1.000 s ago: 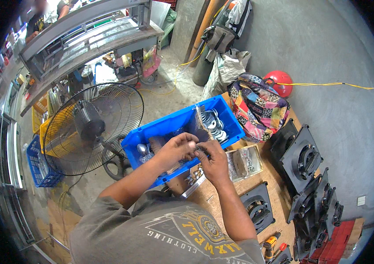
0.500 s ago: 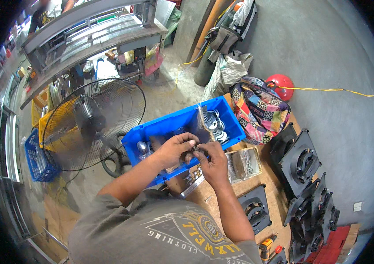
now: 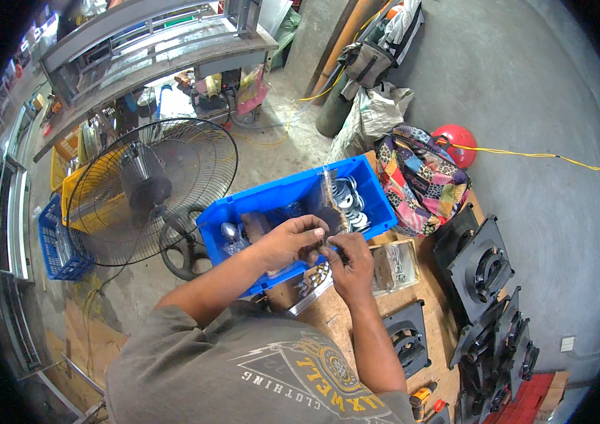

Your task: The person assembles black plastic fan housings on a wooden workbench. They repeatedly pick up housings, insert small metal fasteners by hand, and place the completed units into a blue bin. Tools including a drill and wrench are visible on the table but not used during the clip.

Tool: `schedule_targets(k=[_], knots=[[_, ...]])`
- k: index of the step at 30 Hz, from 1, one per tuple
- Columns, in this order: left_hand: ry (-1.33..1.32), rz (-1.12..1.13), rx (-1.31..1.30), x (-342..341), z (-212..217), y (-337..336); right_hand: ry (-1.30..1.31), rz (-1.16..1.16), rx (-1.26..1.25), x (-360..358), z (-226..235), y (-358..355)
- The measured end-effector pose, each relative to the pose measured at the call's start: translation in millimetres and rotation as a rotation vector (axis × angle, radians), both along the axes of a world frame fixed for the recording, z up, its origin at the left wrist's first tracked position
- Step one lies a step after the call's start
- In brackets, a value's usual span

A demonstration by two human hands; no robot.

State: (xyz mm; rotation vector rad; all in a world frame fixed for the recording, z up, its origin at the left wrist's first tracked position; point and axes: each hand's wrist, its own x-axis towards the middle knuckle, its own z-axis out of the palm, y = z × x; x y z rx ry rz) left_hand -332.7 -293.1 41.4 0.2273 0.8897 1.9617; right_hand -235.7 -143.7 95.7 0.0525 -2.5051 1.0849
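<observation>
My left hand (image 3: pixel 294 242) and my right hand (image 3: pixel 351 263) meet over the near side of a blue plastic bin (image 3: pixel 382 210). Both have their fingertips pinched together around something small and dark, too little to make out. Behind the fingers, a cardboard divider (image 3: pixel 326 189) splits the bin. Shiny flat metal rings (image 3: pixel 349 203) fill its right compartment. Clear-bagged parts (image 3: pixel 230 233) lie in the left one, partly covered by my left forearm. Under my wrists, a tray of small metal fittings (image 3: pixel 314 280) sits on the wooden table.
Beside the bin stands a small box (image 3: pixel 414 256) with bagged hardware. Black square plates (image 3: pixel 407 336) with round centres lie on the table and lean along the right. A yellow drill (image 3: pixel 423 399) is near my right elbow. A large fan (image 3: pixel 150 192) and a patchwork backpack (image 3: pixel 421 178) flank the bin.
My right hand has shifted slightly right and down, and its fingertips have changed position against the left ones. The whole view has moved a little.
</observation>
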Motion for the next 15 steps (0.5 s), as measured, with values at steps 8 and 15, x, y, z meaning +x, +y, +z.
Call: schedule_targets(k=[8, 15], knots=[[-0.284, -0.088, 0.05, 6.1, 10.5, -5.6, 0.008, -0.008, -0.045, 1.4, -3.0, 0.2], [-0.201, -0.02, 0.015, 9.3, 7.7, -2.0, 0.065, -0.035, 0.006, 3.1, -3.3, 2.4]])
